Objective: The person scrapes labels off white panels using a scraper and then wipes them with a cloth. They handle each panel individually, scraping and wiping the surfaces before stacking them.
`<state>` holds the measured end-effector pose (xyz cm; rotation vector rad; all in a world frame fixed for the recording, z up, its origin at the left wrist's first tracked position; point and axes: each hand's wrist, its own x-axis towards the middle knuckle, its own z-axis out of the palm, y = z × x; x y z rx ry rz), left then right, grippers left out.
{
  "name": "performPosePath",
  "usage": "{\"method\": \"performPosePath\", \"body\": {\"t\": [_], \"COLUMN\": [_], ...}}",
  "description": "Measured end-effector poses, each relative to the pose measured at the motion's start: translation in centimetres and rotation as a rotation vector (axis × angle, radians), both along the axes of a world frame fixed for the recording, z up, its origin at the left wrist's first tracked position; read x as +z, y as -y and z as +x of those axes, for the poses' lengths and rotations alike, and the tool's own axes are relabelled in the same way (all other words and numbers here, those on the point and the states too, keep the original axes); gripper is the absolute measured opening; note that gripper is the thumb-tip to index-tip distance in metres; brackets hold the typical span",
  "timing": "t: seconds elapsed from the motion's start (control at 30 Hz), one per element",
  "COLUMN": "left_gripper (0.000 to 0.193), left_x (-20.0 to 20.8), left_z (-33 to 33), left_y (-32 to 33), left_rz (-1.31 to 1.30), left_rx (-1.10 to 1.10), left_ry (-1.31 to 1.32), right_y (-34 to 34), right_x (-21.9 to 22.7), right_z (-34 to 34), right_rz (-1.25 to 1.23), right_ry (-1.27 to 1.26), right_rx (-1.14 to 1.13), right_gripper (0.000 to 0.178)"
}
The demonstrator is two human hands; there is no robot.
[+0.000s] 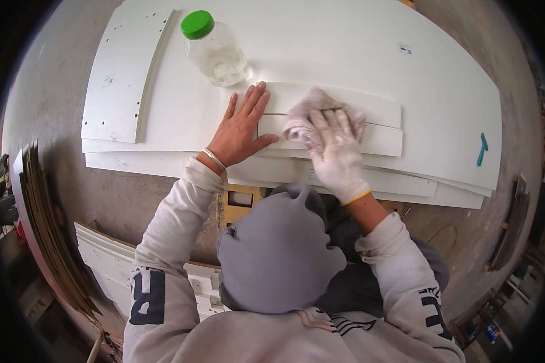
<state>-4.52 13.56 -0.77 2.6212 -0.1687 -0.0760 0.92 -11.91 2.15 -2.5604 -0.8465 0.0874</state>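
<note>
Two narrow white boards (381, 144) lie side by side on a large white panel (321, 45). My bare left hand (241, 128), with a bangle at its wrist, rests flat at their left ends, fingers spread. In a white knit glove with a yellow cuff, my right hand (338, 148) presses a crumpled pale pink cloth (321, 112) onto the boards, its fingers over the folds. Just beyond my left hand stands a clear jar (219, 57) with a green lid, partly filled with something clear or whitish.
A white board with drilled holes (124, 72) lies at the panel's left. A small teal tool (482, 149) is near the right edge. More white panels (106, 260) are stacked low at the left, beside thin brown sheets (51, 230) standing on edge.
</note>
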Motion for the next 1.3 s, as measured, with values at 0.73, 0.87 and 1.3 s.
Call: {"method": "performPosePath", "body": {"t": [0.73,0.87,1.3], "left_gripper": [0.100,0.099,0.095], "left_x": [-1.6,-0.9,-1.6], "left_z": [-0.6,-0.5,0.1], "left_y": [-1.3,-0.6,-0.8], "left_rz": [0.052,0.034,0.105], "left_rx": [-0.030,-0.012,-0.056], "left_ry": [0.032,0.008,-0.012], "right_y": [-3.9,9.2,-0.2], "right_x": [-0.6,-1.5,-2.9], "right_z": [-0.5,2.5,-4.8], "right_rz": [-0.003,-0.234,0.113], "right_ry": [0.088,0.158,0.073], "right_rx": [0.076,-0.253,0.128], "right_gripper": [0.047,0.053,0.049]}}
